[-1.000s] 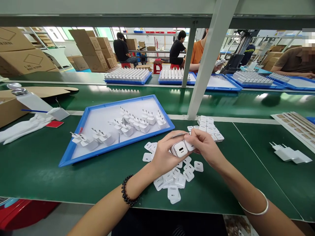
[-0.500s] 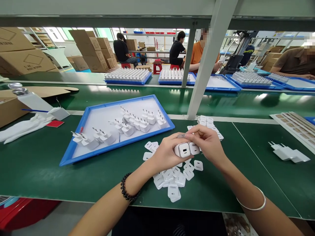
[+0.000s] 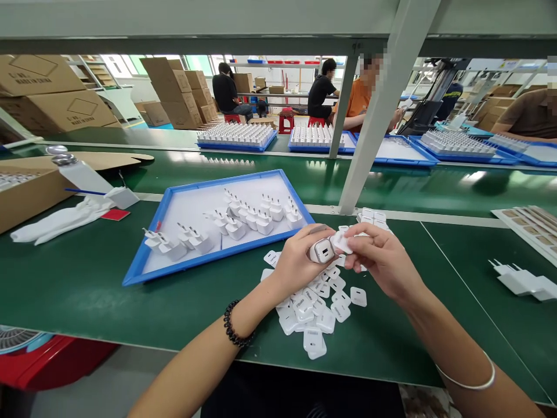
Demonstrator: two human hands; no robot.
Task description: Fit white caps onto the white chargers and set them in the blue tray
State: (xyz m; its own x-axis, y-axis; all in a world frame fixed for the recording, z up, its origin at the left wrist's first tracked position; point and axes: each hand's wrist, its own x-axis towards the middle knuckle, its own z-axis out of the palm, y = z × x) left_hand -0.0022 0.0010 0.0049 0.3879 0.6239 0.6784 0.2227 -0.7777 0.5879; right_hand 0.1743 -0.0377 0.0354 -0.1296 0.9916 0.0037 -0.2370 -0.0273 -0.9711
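Observation:
My left hand (image 3: 299,259) is closed around a white charger body (image 3: 322,251), its port face turned toward me. My right hand (image 3: 383,261) pinches a small white square cover piece (image 3: 342,241) against the charger's right side. Both hands hover above a loose heap of white cover pieces (image 3: 315,307) on the green table. A blue tray (image 3: 143,267) to the left holds several white plug chargers (image 3: 248,217) standing prongs up.
A grey post (image 3: 369,122) rises just behind my hands. A stack of white pieces (image 3: 372,216) lies at its foot. White chargers (image 3: 522,281) lie at the right, a cardboard box (image 3: 26,191) and white cloth (image 3: 61,217) at the left. Other people work at far tables with filled blue trays (image 3: 237,136).
My hands lifted slightly and shifted right with the charger. The right hand's cover piece has come up against the charger's side. The view panned a little left and down.

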